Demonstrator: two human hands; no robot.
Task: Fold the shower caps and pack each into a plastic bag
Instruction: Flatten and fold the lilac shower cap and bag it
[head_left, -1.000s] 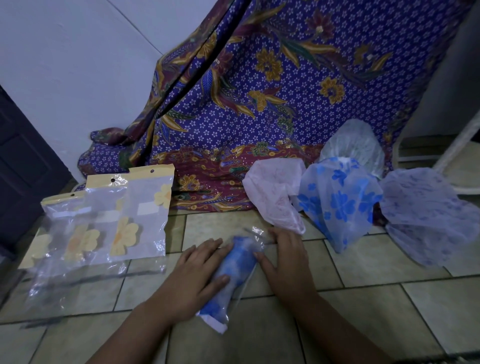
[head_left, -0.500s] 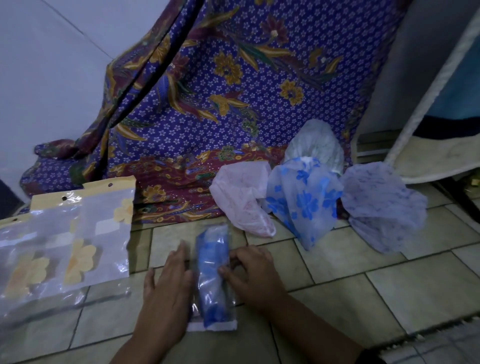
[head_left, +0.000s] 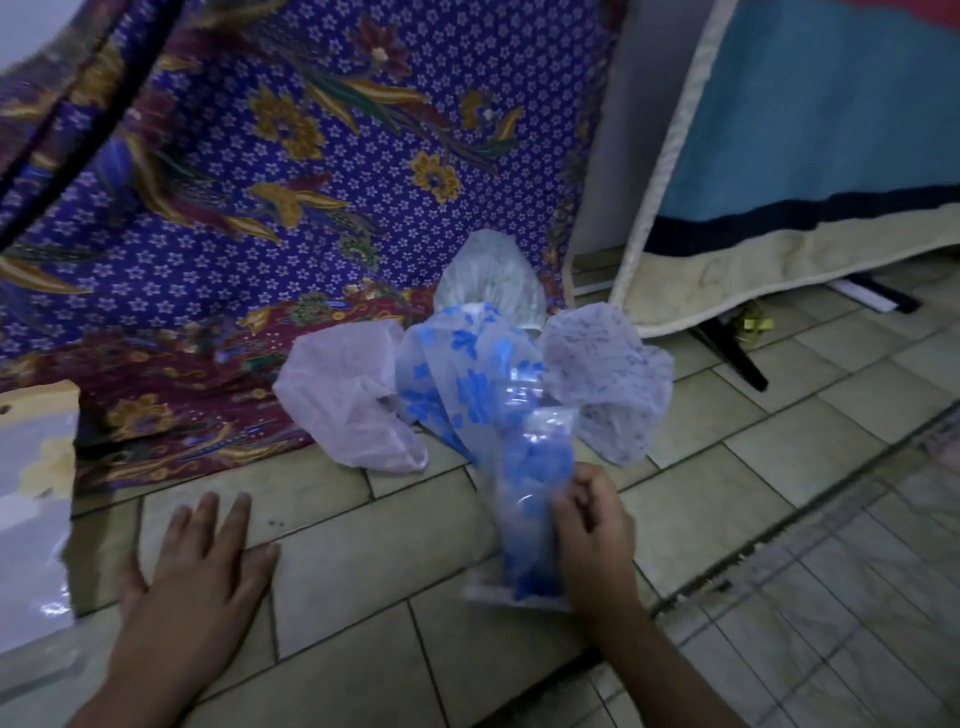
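Right hand (head_left: 592, 535) is gripping the packed bag (head_left: 527, 499) (blurred; a blue cap is showing inside), fingers curled round its right edge. Left hand (head_left: 202, 561) is lying flat on the floor (head_left: 363, 561), fingers spread, holding nothing. Loose caps (head_left: 353, 405) are lying just beyond the right fingertips.

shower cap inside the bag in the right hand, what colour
The shower cap is blue, inside a clear bag the right hand grips; head view.
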